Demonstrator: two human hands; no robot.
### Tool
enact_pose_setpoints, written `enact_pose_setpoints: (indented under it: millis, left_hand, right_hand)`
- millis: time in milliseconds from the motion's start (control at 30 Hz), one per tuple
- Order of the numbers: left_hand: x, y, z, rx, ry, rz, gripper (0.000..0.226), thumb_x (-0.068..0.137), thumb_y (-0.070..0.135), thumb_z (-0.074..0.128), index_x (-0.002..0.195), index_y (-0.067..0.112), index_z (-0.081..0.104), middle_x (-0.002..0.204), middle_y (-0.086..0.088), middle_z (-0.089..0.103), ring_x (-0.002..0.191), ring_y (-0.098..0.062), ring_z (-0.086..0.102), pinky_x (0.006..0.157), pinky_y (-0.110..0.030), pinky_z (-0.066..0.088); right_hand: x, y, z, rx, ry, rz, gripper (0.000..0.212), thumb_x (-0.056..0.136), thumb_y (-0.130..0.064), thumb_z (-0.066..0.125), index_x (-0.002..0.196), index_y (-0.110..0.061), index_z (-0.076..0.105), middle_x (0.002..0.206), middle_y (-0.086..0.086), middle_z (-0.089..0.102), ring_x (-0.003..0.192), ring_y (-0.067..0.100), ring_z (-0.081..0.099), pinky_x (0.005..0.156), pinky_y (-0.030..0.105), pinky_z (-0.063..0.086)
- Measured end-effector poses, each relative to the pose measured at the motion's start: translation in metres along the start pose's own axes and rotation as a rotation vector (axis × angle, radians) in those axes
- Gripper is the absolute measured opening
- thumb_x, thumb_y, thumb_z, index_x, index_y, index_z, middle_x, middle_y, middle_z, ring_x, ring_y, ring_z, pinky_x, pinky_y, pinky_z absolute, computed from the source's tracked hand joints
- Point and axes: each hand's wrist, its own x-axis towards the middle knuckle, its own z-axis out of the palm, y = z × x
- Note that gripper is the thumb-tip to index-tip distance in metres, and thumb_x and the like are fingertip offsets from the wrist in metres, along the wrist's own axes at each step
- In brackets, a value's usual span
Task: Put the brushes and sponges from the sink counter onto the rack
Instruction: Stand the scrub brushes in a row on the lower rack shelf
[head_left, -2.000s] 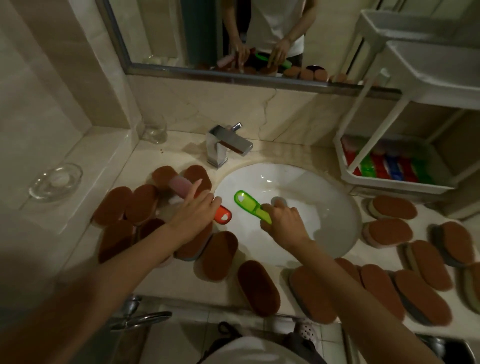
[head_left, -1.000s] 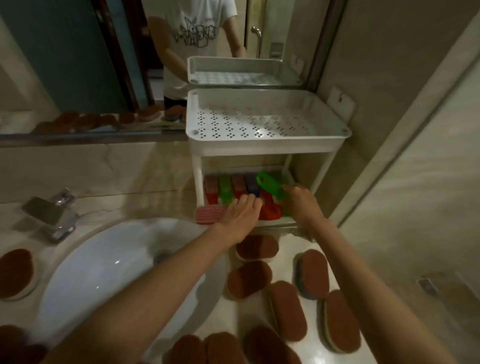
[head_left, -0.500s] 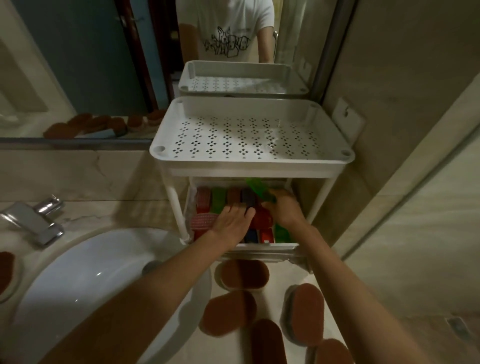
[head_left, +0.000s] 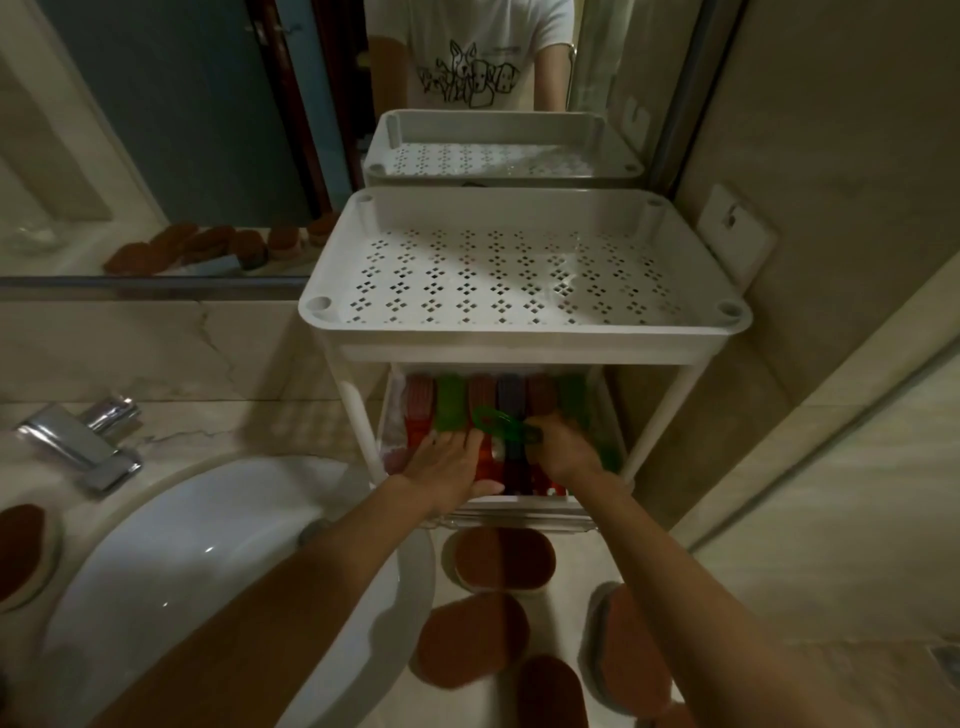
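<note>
The white two-tier rack (head_left: 524, 332) stands on the counter against the wall. Its perforated top shelf holds nothing. The lower shelf carries a row of red, green and purple brushes (head_left: 452, 402). My right hand (head_left: 563, 452) reaches into the lower shelf and grips a translucent green brush (head_left: 501, 423) by its handle, just above the row. Beside it, my left hand (head_left: 447, 467) lies palm down and flat on the brushes. A pink brush end (head_left: 395, 460) shows at its left edge; whether the hand grips it is hidden. Brown-topped sponges (head_left: 501, 564) lie on the counter below the rack.
The white sink basin (head_left: 208, 545) fills the lower left, with a chrome faucet (head_left: 83, 436) behind it. Another sponge (head_left: 21, 540) sits left of the basin. A mirror (head_left: 182, 130) spans the back wall. A tiled wall closes in on the right of the rack.
Both hands carried the brushes from the sink area to the rack and moved deeper into the lower shelf. The green brush came down to just above the row.
</note>
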Motion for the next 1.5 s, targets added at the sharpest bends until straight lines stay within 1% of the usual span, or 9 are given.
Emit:
enact_pose_setpoints:
  millis: [267, 467, 767, 1033, 1167, 1267, 1367, 1433, 1500]
  left_hand:
    - [-0.008, -0.006, 0.01, 0.003, 0.019, 0.008, 0.061, 0.095, 0.047, 0.038, 0.139, 0.005, 0.033, 0.141, -0.014, 0.035, 0.131, -0.03, 0.034, 0.104, -0.039, 0.034]
    - [-0.012, -0.008, 0.011, -0.122, 0.109, -0.013, 0.053, 0.093, 0.04, 0.047, 0.13, 0.004, 0.036, 0.128, -0.014, 0.041, 0.113, -0.027, 0.047, 0.089, -0.036, 0.043]
    - [-0.018, 0.0, 0.012, -0.126, 0.098, -0.052, 0.062, 0.094, 0.038, 0.043, 0.142, 0.005, 0.022, 0.141, -0.02, 0.038, 0.133, -0.037, 0.033, 0.112, -0.036, 0.024]
    - [-0.03, 0.001, 0.016, -0.235, 0.143, -0.067, 0.055, 0.096, 0.03, 0.039, 0.143, 0.007, 0.022, 0.147, -0.017, 0.035, 0.143, -0.029, 0.021, 0.121, -0.038, 0.001]
    - [-0.059, 0.003, 0.012, -0.353, 0.328, -0.087, 0.036, 0.096, 0.017, 0.041, 0.13, 0.007, 0.041, 0.126, -0.014, 0.055, 0.123, -0.027, 0.044, 0.108, -0.034, 0.027]
    - [-0.087, -0.006, 0.011, -0.467, 0.39, -0.152, 0.026, 0.095, 0.013, 0.042, 0.117, 0.006, 0.052, 0.114, -0.017, 0.064, 0.109, -0.033, 0.057, 0.092, -0.039, 0.043]
    - [-0.128, -0.026, 0.01, -0.602, 0.413, -0.282, 0.025, 0.095, 0.011, 0.04, 0.112, 0.004, 0.056, 0.113, -0.018, 0.065, 0.105, -0.033, 0.059, 0.087, -0.037, 0.045]
    - [-0.161, -0.049, 0.02, -0.673, 0.432, -0.388, 0.024, 0.095, 0.01, 0.04, 0.11, 0.003, 0.058, 0.113, -0.018, 0.065, 0.106, -0.033, 0.058, 0.088, -0.036, 0.044]
    - [-0.197, -0.076, 0.037, -0.731, 0.429, -0.515, 0.024, 0.096, 0.011, 0.041, 0.108, 0.002, 0.059, 0.113, -0.018, 0.065, 0.106, -0.032, 0.058, 0.087, -0.035, 0.044]
  right_hand:
    - [-0.001, 0.004, 0.014, -0.129, 0.012, -0.003, 0.035, 0.091, 0.002, 0.042, 0.119, -0.011, 0.059, 0.12, 0.018, 0.061, 0.108, 0.033, 0.061, 0.089, 0.039, 0.051]
    - [-0.007, 0.003, 0.022, -0.225, 0.055, -0.019, 0.041, 0.09, 0.007, 0.039, 0.12, -0.012, 0.058, 0.122, 0.017, 0.058, 0.111, 0.033, 0.059, 0.09, 0.038, 0.05]
    - [-0.015, 0.008, 0.026, -0.186, 0.087, -0.003, 0.038, 0.091, 0.0, 0.044, 0.123, -0.015, 0.057, 0.12, 0.015, 0.06, 0.108, 0.03, 0.06, 0.09, 0.038, 0.051]
    - [-0.03, -0.002, 0.028, -0.303, 0.071, 0.039, 0.049, 0.089, -0.006, 0.043, 0.136, -0.017, 0.042, 0.145, 0.01, 0.041, 0.139, 0.031, 0.027, 0.116, 0.057, 0.005]
    - [-0.051, -0.017, 0.037, -0.227, 0.235, -0.076, 0.06, 0.088, -0.001, 0.044, 0.145, -0.015, 0.028, 0.156, 0.01, 0.023, 0.148, 0.027, 0.006, 0.117, 0.053, -0.002]
    - [-0.079, -0.043, 0.056, -0.106, 0.313, -0.185, 0.057, 0.083, -0.002, 0.049, 0.138, -0.011, 0.041, 0.15, 0.015, 0.036, 0.145, 0.028, 0.022, 0.118, 0.05, 0.008]
    - [-0.108, -0.075, 0.089, 0.062, 0.412, -0.313, 0.048, 0.068, 0.001, 0.052, 0.115, -0.004, 0.062, 0.116, 0.021, 0.063, 0.113, 0.038, 0.057, 0.1, 0.049, 0.04]
    - [-0.132, -0.101, 0.116, 0.175, 0.412, -0.367, 0.045, 0.065, 0.008, 0.052, 0.108, 0.001, 0.064, 0.104, 0.024, 0.066, 0.095, 0.041, 0.063, 0.086, 0.045, 0.052]
    - [-0.157, -0.128, 0.146, 0.225, 0.292, -0.38, 0.045, 0.073, 0.009, 0.052, 0.117, 0.002, 0.059, 0.115, 0.025, 0.06, 0.101, 0.042, 0.061, 0.087, 0.044, 0.052]
